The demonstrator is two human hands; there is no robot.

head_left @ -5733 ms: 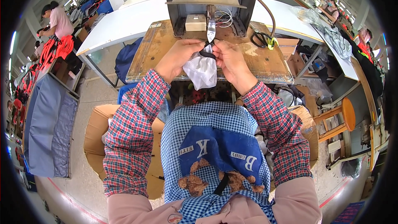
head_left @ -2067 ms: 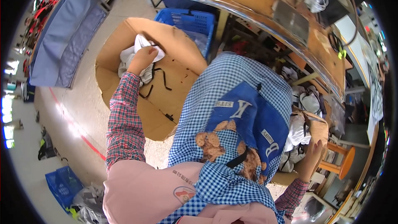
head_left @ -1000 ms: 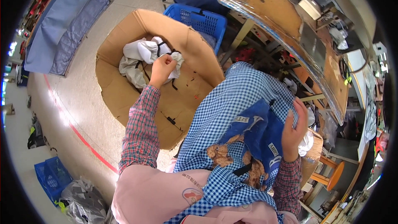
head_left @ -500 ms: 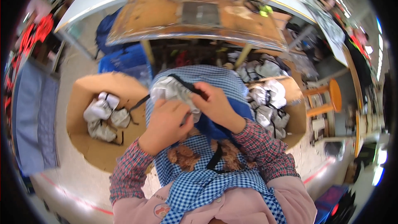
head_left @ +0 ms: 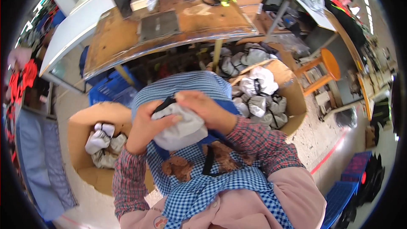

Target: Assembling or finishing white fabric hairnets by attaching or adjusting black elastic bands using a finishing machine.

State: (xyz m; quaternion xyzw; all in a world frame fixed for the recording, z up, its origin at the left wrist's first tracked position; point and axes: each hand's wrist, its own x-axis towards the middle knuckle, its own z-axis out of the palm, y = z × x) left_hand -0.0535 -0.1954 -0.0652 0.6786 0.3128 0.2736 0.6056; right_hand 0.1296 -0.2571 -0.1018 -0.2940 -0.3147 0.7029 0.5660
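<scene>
Over my lap, both hands hold a grey-white fabric bundle (head_left: 183, 130) with a black strap or edging at its top. My left hand (head_left: 145, 128) grips its left side, the thumb lying across the cloth. At the upper right, my right hand (head_left: 207, 109) has its fingers closed on the dark edge. Beneath lies a blue-and-white checked apron (head_left: 178, 88) with brown fluffy patches and a black strap. Similar white bundles (head_left: 98, 141) lie in the cardboard box (head_left: 77, 129) on my left. More white bundles with black straps (head_left: 257, 107) fill the cardboard box (head_left: 296, 107) on my right.
A worn wooden workbench (head_left: 195, 20) stands ahead, bearing a dark flat plate (head_left: 159, 26). Under its left side is a blue crate (head_left: 108, 88). An orange stool (head_left: 330, 64) stands right, beyond the right-hand box. A blue cloth-covered stack (head_left: 40, 157) is at far left.
The view has swung to the right. My left hand has shifted from in front of the bundle to its left side, and the bundle now looks rounder, with its pale face turned toward me.
</scene>
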